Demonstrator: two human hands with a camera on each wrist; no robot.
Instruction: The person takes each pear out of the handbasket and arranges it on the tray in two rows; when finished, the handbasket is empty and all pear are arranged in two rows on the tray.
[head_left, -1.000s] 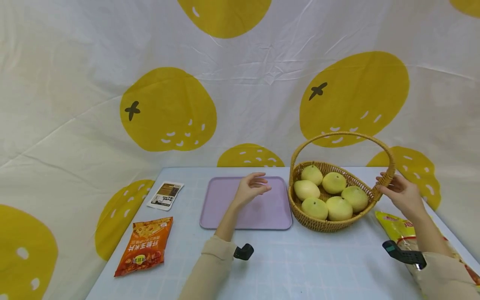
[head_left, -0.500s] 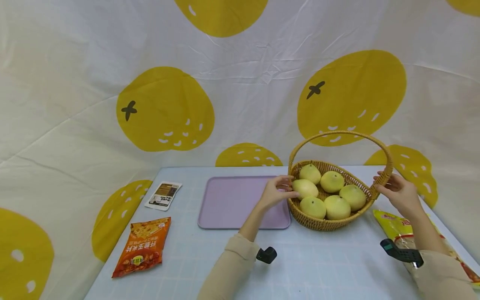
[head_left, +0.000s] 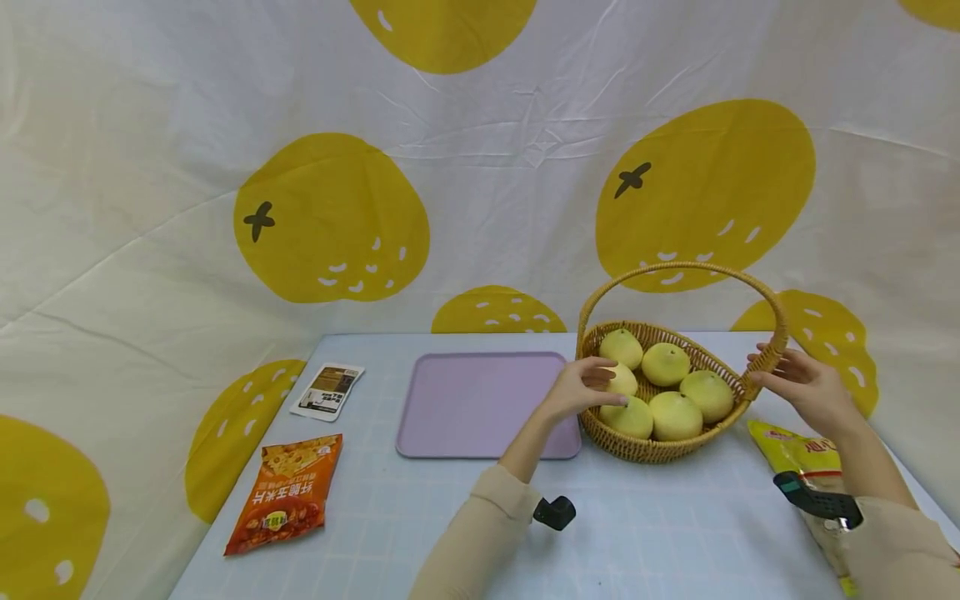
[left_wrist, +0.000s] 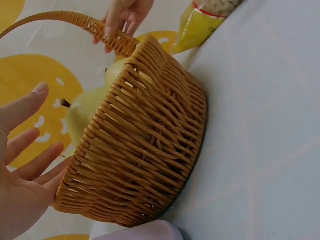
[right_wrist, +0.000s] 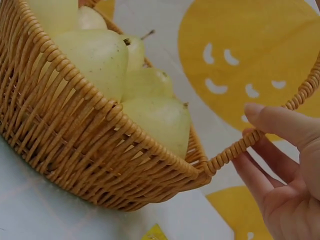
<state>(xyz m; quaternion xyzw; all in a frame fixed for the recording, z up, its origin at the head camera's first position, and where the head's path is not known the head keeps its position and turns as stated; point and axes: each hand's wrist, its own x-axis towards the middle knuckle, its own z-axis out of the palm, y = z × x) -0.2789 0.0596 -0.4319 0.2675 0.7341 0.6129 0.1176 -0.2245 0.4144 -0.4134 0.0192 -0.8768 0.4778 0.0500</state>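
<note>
Pinched the handle (head_left: 686, 266) of the basket (head_left: 637, 451) in the right grip (head_left: 808, 387), close to the handle's lower right end, thumb on one side and fingers on the other. Held the left grip (head_left: 585, 387) loose over the basket's opposite side, thumb parted from the bent fingers, beside the leftmost pears (head_left: 665, 364). Could not tell whether touching them. Had the basket upright on the counter (head_left: 637, 533) between both grips, with six pears showing inside. Had a lilac tray (head_left: 480, 404) to the left of the left grip, just beside the basket, its near right corner crossed by the left forearm. Had a white packet (head_left: 327, 392) well to the left of that grip, and an orange snack bag (head_left: 285, 493) nearer the body on the same side. Had a yellow bag (head_left: 813, 475) below the right grip, partly hidden by the right forearm. Faced a pale cloth (head_left: 517, 208) with yellow fruit prints, beyond both grips.
</note>
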